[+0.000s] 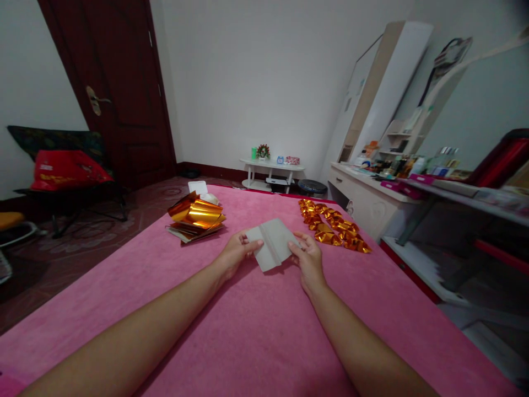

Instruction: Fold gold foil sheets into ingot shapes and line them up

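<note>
Between my two hands is a sheet of pale grey paper (273, 242) with folded strips running across its middle. My left hand (240, 251) pinches its left edge, thumb on top and fingers underneath. At the right edge my right hand (308, 256) grips it the same way. The sheet is just above or on the pink cloth; I cannot tell which. Left of it lies a loose stack of shiny gold foil paper (198, 215), some sheets showing a grey underside. To the right, several folded gold foil pieces (330, 223) lie in rows.
A pink cloth (256, 336) covers the surface under my hands. Behind the gold stack are a white item (197, 187) and a pale round thing. A white dresser (372, 204) stands at the right, a low white table (270, 165) by the far wall, and a chair with a red bag (68, 170) at the left.
</note>
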Demonstrator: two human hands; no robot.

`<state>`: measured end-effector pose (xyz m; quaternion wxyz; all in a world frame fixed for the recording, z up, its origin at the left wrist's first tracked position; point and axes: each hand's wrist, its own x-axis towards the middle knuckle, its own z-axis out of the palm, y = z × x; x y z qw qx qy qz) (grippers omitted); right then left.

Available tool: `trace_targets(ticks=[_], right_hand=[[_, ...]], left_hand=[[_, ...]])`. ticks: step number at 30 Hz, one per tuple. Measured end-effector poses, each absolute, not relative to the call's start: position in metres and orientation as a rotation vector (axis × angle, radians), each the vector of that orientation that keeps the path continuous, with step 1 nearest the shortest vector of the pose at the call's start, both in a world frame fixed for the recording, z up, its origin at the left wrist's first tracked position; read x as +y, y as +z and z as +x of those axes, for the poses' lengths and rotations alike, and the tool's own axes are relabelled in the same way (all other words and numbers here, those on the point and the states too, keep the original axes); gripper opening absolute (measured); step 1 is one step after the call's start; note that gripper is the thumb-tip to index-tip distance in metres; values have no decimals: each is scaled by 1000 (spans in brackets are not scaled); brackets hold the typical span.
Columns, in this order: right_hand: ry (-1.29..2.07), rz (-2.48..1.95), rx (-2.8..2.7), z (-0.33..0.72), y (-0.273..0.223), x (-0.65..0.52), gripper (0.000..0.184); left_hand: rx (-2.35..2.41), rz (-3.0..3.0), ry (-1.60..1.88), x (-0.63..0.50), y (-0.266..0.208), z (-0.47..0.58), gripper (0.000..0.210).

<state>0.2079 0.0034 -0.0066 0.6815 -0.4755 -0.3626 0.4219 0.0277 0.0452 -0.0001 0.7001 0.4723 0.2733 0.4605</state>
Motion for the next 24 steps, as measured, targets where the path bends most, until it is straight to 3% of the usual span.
trace_targets(ticks=[12,18,24], right_hand=[[1161,-984,-957,203,0,-2,45],[1047,-1040,-999,201,-3,-2,30],[894,-980,-867,203,-2,2,31]], left_hand=[[816,1040,919,43,12,21,37],[759,1174,799,41,13,21,38],[716,1119,697,44,6,21,44]])
